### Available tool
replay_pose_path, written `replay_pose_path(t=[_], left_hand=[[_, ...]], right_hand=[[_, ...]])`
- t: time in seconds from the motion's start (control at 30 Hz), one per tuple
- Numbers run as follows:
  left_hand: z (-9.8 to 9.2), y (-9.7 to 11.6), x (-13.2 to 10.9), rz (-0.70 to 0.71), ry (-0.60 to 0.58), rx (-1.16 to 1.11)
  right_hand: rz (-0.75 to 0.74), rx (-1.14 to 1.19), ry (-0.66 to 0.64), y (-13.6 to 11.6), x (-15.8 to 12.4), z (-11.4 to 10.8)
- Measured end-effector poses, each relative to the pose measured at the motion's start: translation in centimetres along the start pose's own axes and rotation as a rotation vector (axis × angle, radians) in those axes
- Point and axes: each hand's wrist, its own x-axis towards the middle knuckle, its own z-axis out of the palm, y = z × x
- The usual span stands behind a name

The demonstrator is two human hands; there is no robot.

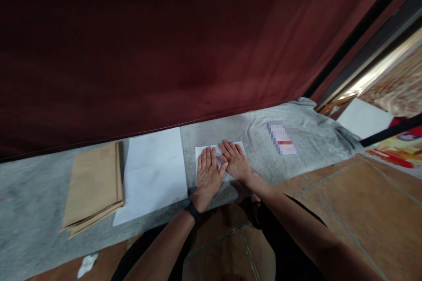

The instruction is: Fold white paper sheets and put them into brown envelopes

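Both of my hands lie flat on a small white sheet of paper [199,153], which rests on a grey cloth. My left hand [209,174] has its fingers stretched out over the paper's left half. On the right half my right hand [236,161] presses with fingers spread, its thumb side touching my left thumb. Much of the paper is hidden under the hands, so I cannot tell whether it is folded. Left of it lies a larger pile of white paper [154,171], and beyond that a stack of brown envelopes [94,180].
The grey cloth [263,167] covers a long low surface against a dark red curtain [184,52]. A pixelated pale item [282,139] lies to the right. A white box [364,118] stands at far right. A paper scrap [87,265] is on the tiled floor [365,202].
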Motion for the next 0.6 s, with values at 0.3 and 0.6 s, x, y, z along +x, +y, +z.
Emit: replay_pose_path(t=[0.3, 0.6], left_hand=[[-0.1, -0.1, -0.4, -0.081, 0.029, 0.050], [0.5, -0.3, -1.0, -0.112, 0.080, 0.043]], right_hand=[[0.151, -0.054, 0.063, 3.3, -1.1, 0.2], [0.462, -0.018, 0.063, 5.5, -1.5, -1.4]])
